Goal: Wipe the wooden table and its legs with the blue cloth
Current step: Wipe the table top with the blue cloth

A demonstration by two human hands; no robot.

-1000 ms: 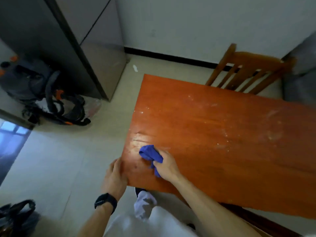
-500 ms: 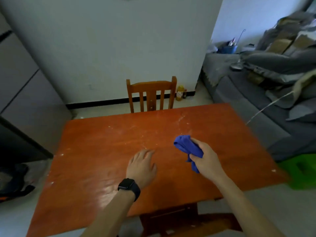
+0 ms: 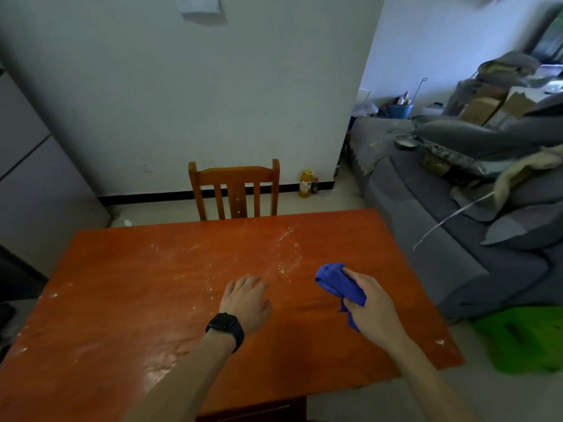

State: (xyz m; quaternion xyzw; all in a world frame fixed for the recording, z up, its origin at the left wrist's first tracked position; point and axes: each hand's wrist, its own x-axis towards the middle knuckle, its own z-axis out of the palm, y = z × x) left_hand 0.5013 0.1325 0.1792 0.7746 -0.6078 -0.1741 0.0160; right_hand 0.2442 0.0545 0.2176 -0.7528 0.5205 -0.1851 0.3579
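Your right hand (image 3: pixel 371 303) grips the cloth (image 3: pixel 338 284) bunched into a wad, fingers curled round it, with a tail hanging below your palm. Bunched like that, it gives you a firm pad to press with, though only a small face can meet the wood. It sits over the table (image 3: pixel 122 300), right of the middle and toward the near edge; from this view you cannot tell whether it touches the top.

Your left hand (image 3: pixel 245 301) lies flat on the top with fingers spread and holds nothing, likely bracing you as you lean in. White crumbs (image 3: pixel 286 248) lie just beyond both hands, toward the chair (image 3: pixel 234 190), so the wad is well placed to sweep them. More of them dot the left side and the near right corner. The legs are hidden under the top; I judge them work yet to come.
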